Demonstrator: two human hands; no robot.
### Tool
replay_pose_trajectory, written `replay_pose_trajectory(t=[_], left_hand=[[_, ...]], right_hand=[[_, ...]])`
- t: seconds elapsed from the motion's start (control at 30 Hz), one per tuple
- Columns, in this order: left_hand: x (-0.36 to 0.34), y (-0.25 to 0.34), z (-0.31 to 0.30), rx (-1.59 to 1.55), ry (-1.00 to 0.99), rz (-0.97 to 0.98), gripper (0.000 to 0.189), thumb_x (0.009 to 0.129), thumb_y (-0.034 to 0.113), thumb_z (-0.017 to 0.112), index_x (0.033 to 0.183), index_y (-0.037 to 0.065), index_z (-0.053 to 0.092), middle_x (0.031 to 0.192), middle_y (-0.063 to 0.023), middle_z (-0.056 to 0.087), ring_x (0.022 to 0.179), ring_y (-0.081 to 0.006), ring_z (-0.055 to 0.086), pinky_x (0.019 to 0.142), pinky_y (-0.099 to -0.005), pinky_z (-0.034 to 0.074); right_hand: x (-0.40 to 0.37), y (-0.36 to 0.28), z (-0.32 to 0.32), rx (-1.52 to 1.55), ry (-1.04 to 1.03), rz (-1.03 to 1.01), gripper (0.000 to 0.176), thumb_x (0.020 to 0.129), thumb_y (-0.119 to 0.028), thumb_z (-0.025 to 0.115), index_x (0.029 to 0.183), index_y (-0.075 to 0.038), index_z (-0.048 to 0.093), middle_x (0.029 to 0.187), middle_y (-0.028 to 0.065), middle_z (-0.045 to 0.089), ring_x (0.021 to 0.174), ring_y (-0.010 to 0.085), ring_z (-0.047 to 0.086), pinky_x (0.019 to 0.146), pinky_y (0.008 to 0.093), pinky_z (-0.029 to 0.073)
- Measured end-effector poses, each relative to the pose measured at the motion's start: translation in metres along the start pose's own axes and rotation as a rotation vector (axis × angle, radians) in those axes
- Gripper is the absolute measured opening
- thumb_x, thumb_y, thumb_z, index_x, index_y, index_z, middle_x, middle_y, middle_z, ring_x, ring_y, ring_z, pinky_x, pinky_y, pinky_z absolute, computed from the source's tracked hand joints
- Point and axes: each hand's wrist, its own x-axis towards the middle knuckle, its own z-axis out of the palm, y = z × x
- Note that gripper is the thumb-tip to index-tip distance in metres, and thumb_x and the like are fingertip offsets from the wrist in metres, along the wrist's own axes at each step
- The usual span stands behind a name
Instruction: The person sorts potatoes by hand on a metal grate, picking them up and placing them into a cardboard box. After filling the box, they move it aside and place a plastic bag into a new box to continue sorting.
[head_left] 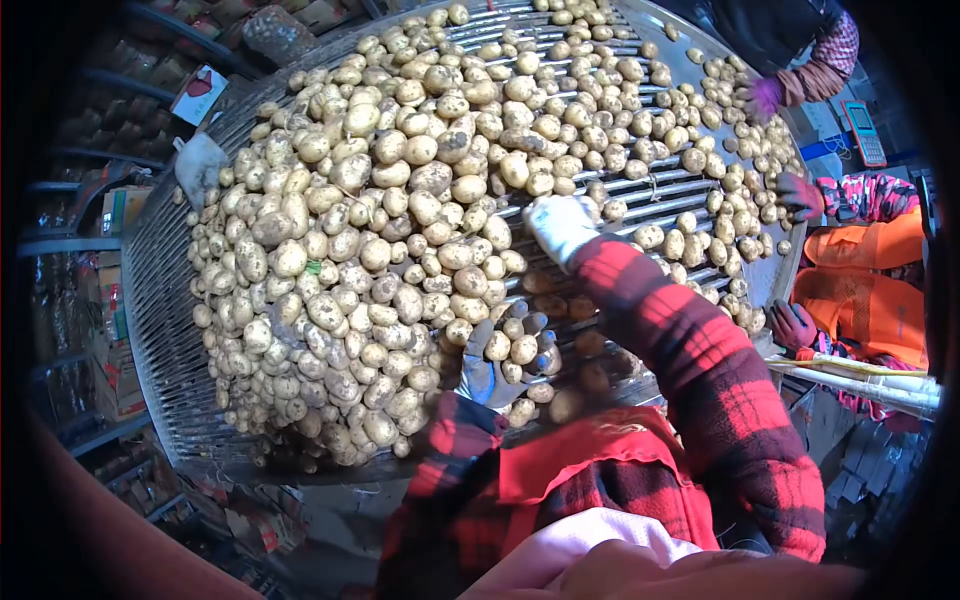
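A broad heap of potatoes (340, 250), many with soil on them, lies on a slatted metal sorting table (165, 330). My left hand (478, 372), in a grey and blue glove, curls its fingers around a couple of potatoes (522, 349) at the heap's near edge. Farther forward, my right hand (562, 226) wears a white glove and reaches to the heap's right edge. Its back faces me, and its fingertips are hidden among the potatoes. Loose potatoes lie on the slats (665, 200) beside it.
Co-workers stand at the table's right side, one with a purple-gloved hand (763, 97), another in an orange garment (865, 285). A blue handheld device (863, 133) sits near them. Pale bars (860, 383) extend at lower right. Boxes (120, 215) stand beyond the left edge.
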Motion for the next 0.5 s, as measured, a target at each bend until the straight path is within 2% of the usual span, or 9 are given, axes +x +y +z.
replay_pose_trajectory(t=[0.07, 0.13, 0.17, 0.2, 0.27, 0.3, 0.4, 0.47, 0.5], left_hand=[[0.001, -0.002, 0.002, -0.009, 0.024, 0.003, 0.046, 0.1, 0.045, 0.059, 0.133, 0.013, 0.062, 0.15, -0.0129, 0.051, 0.123, -0.0353, 0.06, 0.088, -0.0425, 0.058], [0.0, -0.002, 0.007, -0.021, 0.051, 0.022, 0.047, 0.1, 0.046, 0.058, 0.133, 0.013, 0.063, 0.151, -0.0131, 0.05, 0.124, -0.0356, 0.06, 0.089, -0.0427, 0.058], [0.003, -0.001, 0.009, -0.047, 0.087, 0.007, 0.043, 0.102, 0.045, 0.057, 0.129, 0.011, 0.06, 0.15, -0.0145, 0.054, 0.123, -0.0352, 0.06, 0.086, -0.0468, 0.056], [0.004, -0.003, 0.027, 0.012, 0.197, 0.035, 0.042, 0.103, 0.044, 0.057, 0.128, 0.01, 0.06, 0.136, -0.0102, 0.061, 0.111, -0.0314, 0.063, 0.083, -0.0441, 0.055], [0.011, -0.004, 0.004, 0.031, 0.073, 0.049, 0.042, 0.103, 0.043, 0.057, 0.127, 0.009, 0.059, 0.117, -0.0028, 0.063, 0.095, -0.0253, 0.064, 0.077, -0.0414, 0.054], [0.008, 0.003, 0.001, 0.088, 0.034, 0.049, 0.045, 0.1, 0.047, 0.057, 0.123, 0.009, 0.063, 0.089, 0.0024, 0.066, 0.089, -0.0216, 0.068, 0.075, -0.0474, 0.059], [-0.008, 0.006, -0.001, 0.048, -0.005, 0.029, 0.043, 0.102, 0.047, 0.054, 0.122, 0.01, 0.064, 0.096, 0.0031, 0.069, 0.088, -0.0201, 0.069, 0.069, -0.0454, 0.058], [-0.016, 0.013, -0.02, -0.085, -0.256, 0.01, 0.041, 0.103, 0.047, 0.053, 0.115, 0.01, 0.064, 0.12, -0.0089, 0.067, 0.112, -0.0323, 0.067, 0.077, -0.0486, 0.059], [-0.025, 0.018, -0.017, -0.082, -0.185, 0.015, 0.041, 0.103, 0.046, 0.054, 0.116, 0.009, 0.063, 0.127, -0.0104, 0.064, 0.119, -0.0352, 0.063, 0.08, -0.0497, 0.059]], right_hand=[[-0.032, 0.019, -0.03, 0.351, 0.116, 0.065, 0.017, 0.087, -0.01, 0.065, 0.102, -0.004, 0.072, 0.095, 0.0171, 0.074, 0.091, 0.0317, 0.074, 0.076, 0.0431, 0.058], [-0.057, 0.029, -0.03, 0.82, 0.12, 0.23, 0.026, 0.087, -0.009, 0.071, 0.112, -0.002, 0.069, 0.097, 0.0152, 0.073, 0.091, 0.0245, 0.073, 0.077, 0.0371, 0.057], [-0.071, 0.02, -0.069, 1.151, -0.084, 0.399, 0.033, 0.09, -0.016, 0.072, 0.121, -0.007, 0.071, 0.103, 0.0158, 0.075, 0.094, 0.0239, 0.071, 0.086, 0.0338, 0.055], [-0.085, 0.016, -0.075, 1.345, -0.116, 0.298, 0.033, 0.093, -0.02, 0.072, 0.123, -0.005, 0.07, 0.101, 0.0134, 0.074, 0.093, 0.0188, 0.068, 0.084, 0.0338, 0.054], [-0.108, 0.001, -0.098, 1.48, -0.335, 0.131, 0.036, 0.095, -0.022, 0.072, 0.126, -0.004, 0.068, 0.105, 0.0125, 0.074, 0.097, 0.0193, 0.069, 0.086, 0.034, 0.055], [-0.117, -0.013, -0.109, 1.328, -0.294, 0.066, 0.037, 0.095, -0.022, 0.072, 0.126, -0.003, 0.067, 0.106, 0.0106, 0.074, 0.098, 0.018, 0.069, 0.086, 0.0332, 0.055], [-0.12, -0.033, -0.133, 1.137, -0.218, -0.115, 0.037, 0.095, -0.022, 0.073, 0.125, -0.001, 0.067, 0.107, 0.0074, 0.074, 0.101, 0.0172, 0.069, 0.086, 0.0325, 0.056], [-0.114, -0.042, -0.138, 1.616, -0.434, 0.113, 0.039, 0.095, -0.025, 0.072, 0.125, 0.0, 0.066, 0.105, 0.0099, 0.073, 0.099, 0.0203, 0.07, 0.085, 0.0345, 0.056], [-0.107, -0.045, -0.128, 1.414, -0.298, 0.09, 0.038, 0.094, -0.024, 0.071, 0.125, -0.001, 0.067, 0.1, 0.0107, 0.072, 0.095, 0.0223, 0.07, 0.085, 0.0362, 0.056]])
